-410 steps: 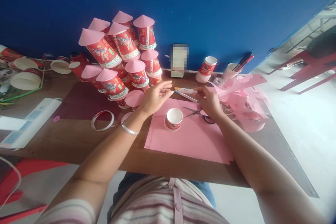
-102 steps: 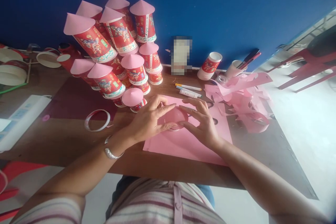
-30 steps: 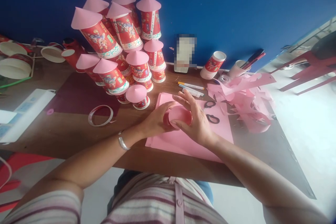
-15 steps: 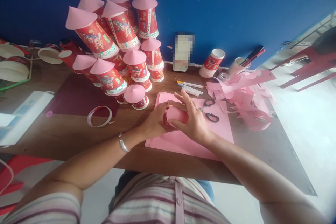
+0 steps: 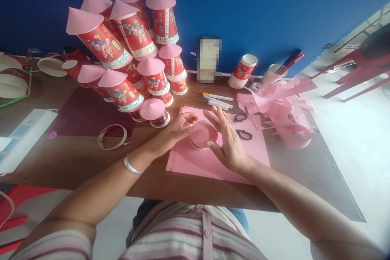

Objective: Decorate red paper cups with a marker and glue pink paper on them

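Observation:
A short red paper cup with a pink cone lid (image 5: pixel 202 133) stands on a pink paper sheet (image 5: pixel 189 162) on the wooden table (image 5: pixel 76 158). My left hand (image 5: pixel 173 132) rests against its left side, fingers lightly curled at the lid's edge. On the other side my right hand (image 5: pixel 227 138) lies with fingers stretched out, touching the cone. Scissors (image 5: pixel 242 126) lie on the sheet just right of that hand.
A stack of red cups with pink cone lids (image 5: pixel 134 57) stands at the back left. Markers (image 5: pixel 217 99), a lone cup (image 5: pixel 243 71), a pen cup (image 5: pixel 272 74) and pink paper scraps (image 5: pixel 280 105) lie at the back right. A paper ring (image 5: pixel 112 137) lies left.
The cup with its pink lid, earlier lifted and wrapped by both hands, now stands on the sheet. My right hand's fingers have straightened out and my left hand has loosened.

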Available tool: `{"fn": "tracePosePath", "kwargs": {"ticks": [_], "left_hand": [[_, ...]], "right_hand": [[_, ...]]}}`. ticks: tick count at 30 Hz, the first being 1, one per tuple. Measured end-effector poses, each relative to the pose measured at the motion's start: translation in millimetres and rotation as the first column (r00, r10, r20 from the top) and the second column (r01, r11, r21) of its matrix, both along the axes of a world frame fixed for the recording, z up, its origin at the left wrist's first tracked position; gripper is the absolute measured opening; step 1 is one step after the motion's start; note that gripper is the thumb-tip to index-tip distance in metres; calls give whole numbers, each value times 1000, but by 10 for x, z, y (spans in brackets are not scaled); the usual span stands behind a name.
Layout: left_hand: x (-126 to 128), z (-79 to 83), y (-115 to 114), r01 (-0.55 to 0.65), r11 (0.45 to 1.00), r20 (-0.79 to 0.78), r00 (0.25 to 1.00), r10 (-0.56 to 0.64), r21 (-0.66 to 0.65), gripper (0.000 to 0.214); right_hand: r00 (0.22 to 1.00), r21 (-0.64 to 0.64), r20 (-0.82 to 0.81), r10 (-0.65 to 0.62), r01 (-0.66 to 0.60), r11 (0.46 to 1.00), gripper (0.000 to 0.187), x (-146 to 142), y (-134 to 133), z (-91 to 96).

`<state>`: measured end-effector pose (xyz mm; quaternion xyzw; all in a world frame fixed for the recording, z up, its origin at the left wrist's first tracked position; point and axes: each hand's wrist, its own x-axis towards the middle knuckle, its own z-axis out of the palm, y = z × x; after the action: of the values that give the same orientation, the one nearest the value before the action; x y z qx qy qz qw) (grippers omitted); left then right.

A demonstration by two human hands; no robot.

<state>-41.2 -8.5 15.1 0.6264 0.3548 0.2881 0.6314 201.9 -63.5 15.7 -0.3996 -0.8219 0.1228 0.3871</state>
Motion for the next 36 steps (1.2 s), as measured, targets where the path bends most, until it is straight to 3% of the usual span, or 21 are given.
{"fn": "tracePosePath", "kwargs": {"ticks": [14, 18, 22, 27, 36], "left_hand": [[90, 69, -30, -31, 998, 31, 999, 33, -52, 56], [90, 70, -31, -101, 992, 44, 994, 104, -71, 55], [105, 70, -52, -104, 990, 42, 993, 109, -99, 56], [108, 79, -55, -87, 992, -10, 996, 86, -87, 59], [97, 47, -30, -72, 991, -5, 997, 72, -109, 62]], "right_hand": [[999, -28, 20, -27, 28, 999, 86, -7, -41, -77], [982, -155, -190, -12, -18, 988, 77, 75, -26, -58], [907, -333, -420, -41, -111, 936, 65, 122, 40, -41], [875, -455, -478, -70, -179, 872, 69, 72, 73, -111], [863, -483, -497, -84, -195, 854, 66, 54, 50, -221]]}}
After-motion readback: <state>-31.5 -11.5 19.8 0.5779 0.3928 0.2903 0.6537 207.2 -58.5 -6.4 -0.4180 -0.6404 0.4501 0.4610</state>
